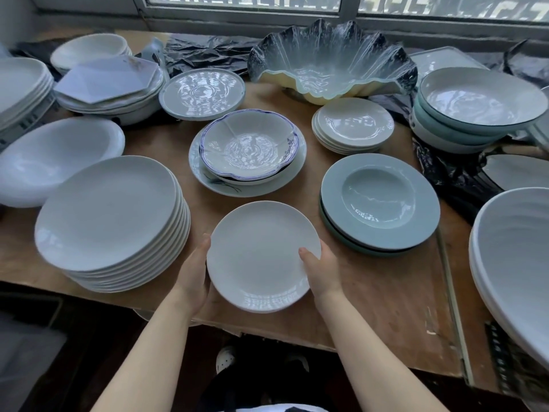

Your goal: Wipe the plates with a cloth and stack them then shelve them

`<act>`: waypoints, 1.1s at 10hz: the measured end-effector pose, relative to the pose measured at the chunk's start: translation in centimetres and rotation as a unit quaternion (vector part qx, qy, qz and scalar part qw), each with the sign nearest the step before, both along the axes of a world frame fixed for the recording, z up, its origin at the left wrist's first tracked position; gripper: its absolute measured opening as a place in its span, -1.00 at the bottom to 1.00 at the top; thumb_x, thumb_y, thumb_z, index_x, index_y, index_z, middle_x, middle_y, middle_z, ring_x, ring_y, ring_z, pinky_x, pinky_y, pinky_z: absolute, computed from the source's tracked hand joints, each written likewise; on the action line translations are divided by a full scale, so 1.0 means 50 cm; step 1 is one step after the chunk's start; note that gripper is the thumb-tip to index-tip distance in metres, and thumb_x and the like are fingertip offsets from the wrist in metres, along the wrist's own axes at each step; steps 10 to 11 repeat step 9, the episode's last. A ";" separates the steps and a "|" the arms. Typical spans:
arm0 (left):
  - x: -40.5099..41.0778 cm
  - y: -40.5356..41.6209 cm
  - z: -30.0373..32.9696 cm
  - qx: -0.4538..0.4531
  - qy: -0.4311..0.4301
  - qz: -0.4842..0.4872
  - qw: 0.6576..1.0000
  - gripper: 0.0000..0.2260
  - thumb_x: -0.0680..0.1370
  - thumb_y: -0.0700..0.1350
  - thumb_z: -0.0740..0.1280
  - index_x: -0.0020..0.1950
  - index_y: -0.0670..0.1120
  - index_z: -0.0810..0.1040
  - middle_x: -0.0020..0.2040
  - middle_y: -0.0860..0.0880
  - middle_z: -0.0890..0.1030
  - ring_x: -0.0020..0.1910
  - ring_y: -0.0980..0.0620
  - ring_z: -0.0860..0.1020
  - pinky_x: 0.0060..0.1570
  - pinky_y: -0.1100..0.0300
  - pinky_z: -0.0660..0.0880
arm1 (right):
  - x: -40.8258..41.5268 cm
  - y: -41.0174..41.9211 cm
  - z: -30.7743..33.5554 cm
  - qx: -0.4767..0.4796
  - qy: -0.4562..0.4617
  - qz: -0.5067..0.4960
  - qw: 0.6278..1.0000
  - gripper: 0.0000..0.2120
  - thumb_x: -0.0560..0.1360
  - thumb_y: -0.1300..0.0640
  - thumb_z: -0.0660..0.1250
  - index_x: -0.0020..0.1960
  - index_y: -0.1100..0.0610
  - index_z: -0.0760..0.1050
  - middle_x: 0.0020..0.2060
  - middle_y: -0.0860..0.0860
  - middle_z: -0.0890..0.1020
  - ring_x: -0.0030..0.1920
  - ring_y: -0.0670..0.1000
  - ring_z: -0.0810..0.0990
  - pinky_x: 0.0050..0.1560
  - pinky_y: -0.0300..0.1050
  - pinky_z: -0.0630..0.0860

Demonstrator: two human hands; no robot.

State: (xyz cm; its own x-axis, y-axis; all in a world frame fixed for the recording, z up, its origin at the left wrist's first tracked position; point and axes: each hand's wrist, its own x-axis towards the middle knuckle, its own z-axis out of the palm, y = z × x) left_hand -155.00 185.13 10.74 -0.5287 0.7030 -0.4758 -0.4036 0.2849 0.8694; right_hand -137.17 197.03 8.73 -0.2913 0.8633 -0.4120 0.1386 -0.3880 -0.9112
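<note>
Nearest up: small round white ceramic plate [263, 257], held level just above the near edge of the brown wooden tabletop [386, 292], between both hands. Left hand [193, 275] cupped under the plate's left rim, fingers hidden beneath, thumb up along the edge. Right hand [322, 270] on the right rim, thumb laid over the top face, rest of the fingers out of sight below. So both grips closed round the rim, opposite sides, nothing else in either.

No cloth in view anywhere, so wiping looks not yet under way on this one, prob. just picked out or being checked.

Handling call: glazed ceramic, stiff, smooth, likely slick, esp. if damp. Light enough for one hand, but brittle; would chip on a knock vs. the neighbours. Best hold is what's here: rim pinch w/ fingers under, thumb on top. For wiping, one hand under the base, other free for the cloth.

Just left, touching range: tall stack of plain white dinner plates [110, 212], wider than the held plate, so prob. not its home. Just right: two grey-green wide-rimmed soup plates [380, 200] stacked. Straight ahead: blue-rimmed scalloped white bowl [249, 144] on a larger plate. Further back right, short stack of small white plates [353, 126], closer match in size, a likely stacking spot. Crowded tabletop; any set-down needs a slow, flat approach.
</note>
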 end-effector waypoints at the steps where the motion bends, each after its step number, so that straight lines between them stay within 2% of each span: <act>1: 0.003 -0.001 0.001 0.001 0.007 -0.016 1.000 -0.58 0.67 0.16 0.01 0.32 0.04 0.53 0.21 -0.01 0.63 0.24 0.01 0.56 0.22 0.01 0.44 | -0.005 -0.007 -0.001 0.004 -0.010 -0.010 1.000 -0.58 0.53 0.29 0.24 0.38 0.17 0.39 0.16 0.10 0.60 0.16 0.10 0.58 0.22 0.11 0.51; 2: 0.006 -0.003 0.004 0.004 0.008 -0.038 0.999 -0.57 0.66 0.18 0.00 0.37 0.05 0.49 0.25 -0.01 0.61 0.26 0.01 0.54 0.26 0.00 0.42 | -0.004 -0.025 -0.004 0.008 -0.013 -0.031 0.999 -0.55 0.54 0.27 0.21 0.43 0.14 0.34 0.21 0.06 0.57 0.19 0.07 0.55 0.25 0.09 0.49; 3: 0.005 -0.006 0.002 0.014 0.006 -0.039 0.999 -0.58 0.67 0.16 0.00 0.38 0.05 0.47 0.26 -0.02 0.60 0.27 0.00 0.53 0.26 -0.01 0.43 | 0.002 -0.049 -0.005 0.021 -0.009 -0.039 0.999 -0.61 0.55 0.25 0.23 0.36 0.11 0.39 0.13 0.01 0.60 0.14 0.02 0.58 0.19 0.01 0.53; 5: 0.006 -0.004 0.001 0.014 0.019 -0.040 0.999 -0.61 0.67 0.13 0.02 0.40 0.04 0.43 0.26 -0.01 0.60 0.26 0.02 0.53 0.16 0.09 0.45 | -0.003 -0.025 0.004 -0.009 -0.058 0.010 0.998 -0.49 0.54 0.26 0.22 0.47 0.18 0.22 0.22 0.10 0.54 0.19 0.09 0.53 0.25 0.09 0.48; 7: 0.003 -0.006 0.006 -0.010 0.047 -0.035 0.998 -0.67 0.69 0.02 0.05 0.43 0.06 0.39 0.25 0.04 0.58 0.19 0.08 0.53 0.07 0.14 0.46 | 0.008 -0.042 0.018 -0.010 -0.040 0.010 0.999 -0.61 0.54 0.22 0.23 0.36 0.14 0.37 0.15 0.08 0.59 0.13 0.08 0.57 0.20 0.07 0.51; 8: 0.005 -0.024 0.005 -0.004 0.058 -0.038 0.998 -0.69 0.68 -0.01 0.06 0.40 0.04 0.41 0.16 0.13 0.57 0.13 0.19 0.51 -0.06 0.28 0.42 | 0.026 -0.073 0.020 -0.011 -0.022 -0.021 0.999 -0.73 0.57 0.13 0.23 0.26 0.13 0.44 0.09 0.03 0.61 0.04 -0.01 0.58 0.00 -0.12 0.54; 9: 0.001 -0.056 0.007 -0.021 0.091 -0.045 0.995 -0.68 0.67 -0.01 0.10 0.40 0.02 0.41 0.22 0.10 0.54 0.15 0.16 0.50 0.01 0.27 0.41 | 0.043 -0.126 0.029 -0.010 -0.021 -0.055 0.998 -0.68 0.59 0.08 0.23 0.32 0.13 0.45 0.10 -0.08 0.57 0.01 -0.11 0.52 -0.20 -0.36 0.40; 11: 0.001 -0.056 0.007 -0.021 0.091 -0.045 0.995 -0.68 0.67 -0.01 0.10 0.40 0.02 0.41 0.22 0.10 0.54 0.15 0.16 0.50 0.01 0.27 0.41 | 0.043 -0.126 0.029 -0.010 -0.021 -0.055 0.998 -0.68 0.59 0.08 0.23 0.32 0.13 0.45 0.10 -0.08 0.57 0.01 -0.11 0.52 -0.20 -0.36 0.40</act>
